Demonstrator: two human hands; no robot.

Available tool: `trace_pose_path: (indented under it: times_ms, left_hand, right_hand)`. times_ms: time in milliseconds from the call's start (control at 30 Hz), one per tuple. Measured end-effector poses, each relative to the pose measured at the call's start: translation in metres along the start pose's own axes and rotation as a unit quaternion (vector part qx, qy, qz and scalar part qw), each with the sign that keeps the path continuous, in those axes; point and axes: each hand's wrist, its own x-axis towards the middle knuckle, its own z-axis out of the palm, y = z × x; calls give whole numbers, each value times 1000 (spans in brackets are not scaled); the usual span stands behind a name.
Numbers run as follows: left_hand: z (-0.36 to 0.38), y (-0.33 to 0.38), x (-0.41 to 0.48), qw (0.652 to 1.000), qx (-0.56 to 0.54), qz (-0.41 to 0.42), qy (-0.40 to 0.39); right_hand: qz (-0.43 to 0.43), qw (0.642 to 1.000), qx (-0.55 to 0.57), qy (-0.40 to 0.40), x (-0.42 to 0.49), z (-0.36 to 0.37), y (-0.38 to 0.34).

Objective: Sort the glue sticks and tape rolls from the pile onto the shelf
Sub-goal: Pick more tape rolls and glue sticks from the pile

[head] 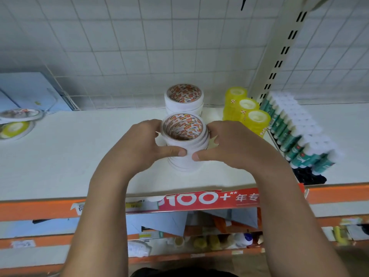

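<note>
Now clasping a stack of white tape rolls point(184, 164) from both sides: left grip point(143, 144) curled round one flank, right grip point(229, 148) round the other, thumbs nearly meeting in front. Standing upright on the shelf point(79, 156), just before a second stack point(183, 106); yellow tape rolls point(246, 111) and glue sticks point(295, 132) rightward.

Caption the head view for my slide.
Left hand and right hand grip a stack of white tape rolls on the shelf, yellow tape rolls and glue sticks to its right.

The red strip point(199, 199) on the shelf edge point(339, 193) reads "100+**年专".
</note>
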Motion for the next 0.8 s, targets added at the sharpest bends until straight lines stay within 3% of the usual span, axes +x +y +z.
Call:
trace_pose_path:
  times_ms: [400,800]
  left_hand:
    - [6,-1,2,1000,11,24,-10]
    - [9,6,-4,995,95,33,5]
  right_hand:
    - [-9,999,-36,-6,6,-3,-1]
    - [5,999,-27,37,-5,13,-1]
